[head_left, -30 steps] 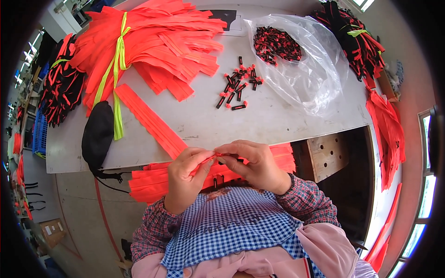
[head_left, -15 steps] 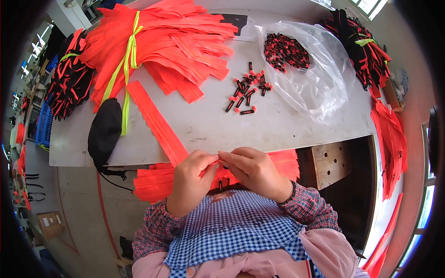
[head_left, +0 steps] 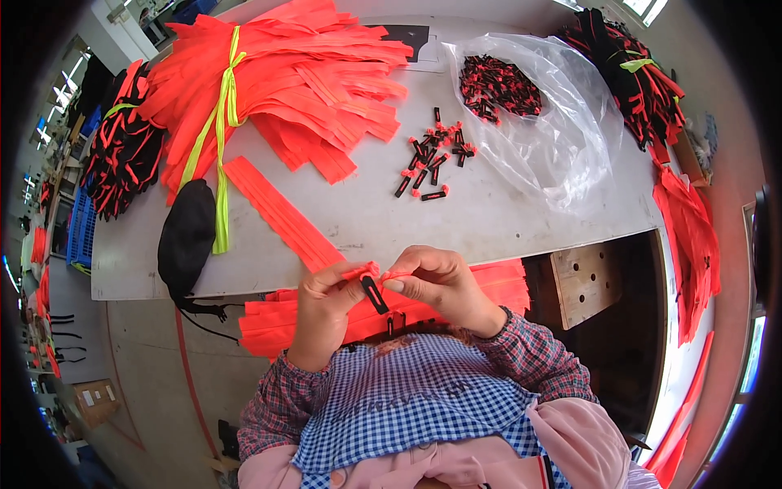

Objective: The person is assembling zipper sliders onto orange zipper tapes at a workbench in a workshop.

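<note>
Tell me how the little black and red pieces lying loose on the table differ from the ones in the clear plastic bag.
The loose pieces lie scattered and spread apart on the bare grey table, each easy to pick out; the bagged pieces sit heaped in one dense pile inside the clear plastic bag. The loose group looks far smaller than the bagged heap. Both seem the same kind: small black parts with red ends.

Both hands are raised close together in front of the chest, forearms in checked sleeves entering from below. The left hand is curled, thumb and forefinger pinched in a tight grip. The right hand is likewise pinched, fingertips nearly touching the left's.
</note>
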Demonstrator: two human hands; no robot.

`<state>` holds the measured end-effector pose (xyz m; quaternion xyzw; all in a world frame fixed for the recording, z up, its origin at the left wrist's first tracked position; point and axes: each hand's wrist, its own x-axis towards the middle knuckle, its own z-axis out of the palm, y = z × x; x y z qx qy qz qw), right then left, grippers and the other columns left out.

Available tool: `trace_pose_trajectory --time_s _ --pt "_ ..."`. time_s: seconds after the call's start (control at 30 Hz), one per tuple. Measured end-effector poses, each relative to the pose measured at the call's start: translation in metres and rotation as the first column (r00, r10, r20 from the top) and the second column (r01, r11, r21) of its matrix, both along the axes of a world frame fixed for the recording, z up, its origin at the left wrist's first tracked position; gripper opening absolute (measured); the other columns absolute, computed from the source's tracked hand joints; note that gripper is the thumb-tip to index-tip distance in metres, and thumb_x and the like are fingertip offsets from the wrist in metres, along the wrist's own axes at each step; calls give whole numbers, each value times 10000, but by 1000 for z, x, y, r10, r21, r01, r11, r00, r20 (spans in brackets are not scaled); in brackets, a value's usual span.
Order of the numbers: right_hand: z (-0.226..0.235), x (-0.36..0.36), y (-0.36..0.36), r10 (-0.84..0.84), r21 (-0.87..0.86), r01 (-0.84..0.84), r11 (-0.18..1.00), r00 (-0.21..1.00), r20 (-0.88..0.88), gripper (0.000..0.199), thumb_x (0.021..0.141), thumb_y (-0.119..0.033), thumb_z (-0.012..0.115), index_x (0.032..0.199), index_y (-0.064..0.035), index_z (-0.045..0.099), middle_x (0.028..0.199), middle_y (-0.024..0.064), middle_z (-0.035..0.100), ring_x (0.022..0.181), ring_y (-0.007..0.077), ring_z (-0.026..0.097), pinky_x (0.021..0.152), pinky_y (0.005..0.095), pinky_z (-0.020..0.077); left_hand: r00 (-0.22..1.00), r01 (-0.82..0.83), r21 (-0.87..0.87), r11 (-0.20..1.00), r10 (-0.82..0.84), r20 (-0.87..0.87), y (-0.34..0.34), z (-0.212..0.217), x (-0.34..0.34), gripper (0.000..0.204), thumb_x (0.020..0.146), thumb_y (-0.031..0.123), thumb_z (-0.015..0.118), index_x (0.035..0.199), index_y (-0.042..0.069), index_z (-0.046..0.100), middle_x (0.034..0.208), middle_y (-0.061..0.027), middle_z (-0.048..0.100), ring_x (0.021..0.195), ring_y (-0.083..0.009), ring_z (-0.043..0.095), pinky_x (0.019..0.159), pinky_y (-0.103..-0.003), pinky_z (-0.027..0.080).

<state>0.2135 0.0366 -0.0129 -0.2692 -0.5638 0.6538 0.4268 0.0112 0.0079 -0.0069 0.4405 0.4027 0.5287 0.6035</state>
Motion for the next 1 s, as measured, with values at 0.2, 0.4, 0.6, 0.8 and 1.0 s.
trace_pose_trajectory --time_s 0.2,0.4,0.6,0.8,1.0 --pt "5 -4 2 152 -203 -188 961 971 -184 78 973 -58 632 1036 -16 646 1007 -6 618 947 73 566 867 251 470 968 76 -99 992 -50 245 4 -1 -7 309 950 42 637 1255 10 602 1083 -42 671 1009 -124 643 919 -273 514" --pt "4 -5 1 213 -343 -279 897 952 -218 75 982 -88 597 1009 -22 618 998 -16 613 936 69 552 884 241 444 920 250 -92 964 -206 335 3 -3 -12 319 976 62 609 1284 -3 561 1150 -54 660 1071 -126 630 947 -273 509" --pt "-1 -7 1 194 -377 -267 887 956 -220 98 978 -133 612 976 -36 625 906 -44 612 843 21 529 765 200 426 899 287 -175 942 -202 388 4 2 -11 312 960 66 625 1256 -19 574 1100 -51 663 1005 -112 637 902 -252 513" --pt "-2 -8 -3 129 -403 -192 895 975 -179 61 952 -60 614 997 -19 625 982 -10 626 935 68 566 838 251 458 947 318 -128 939 -309 88 10 14 -13 305 959 55 620 1253 -21 588 1092 -42 658 996 -92 618 887 -223 491" --pt "6 -10 -1 -222 404 148 903 965 143 116 926 -57 679 1027 1 671 905 60 654 845 148 617 715 288 499 964 201 -6 980 -198 -177 5 31 -3 306 917 4 664 1218 -15 615 1055 -29 665 972 -76 608 856 -218 490"
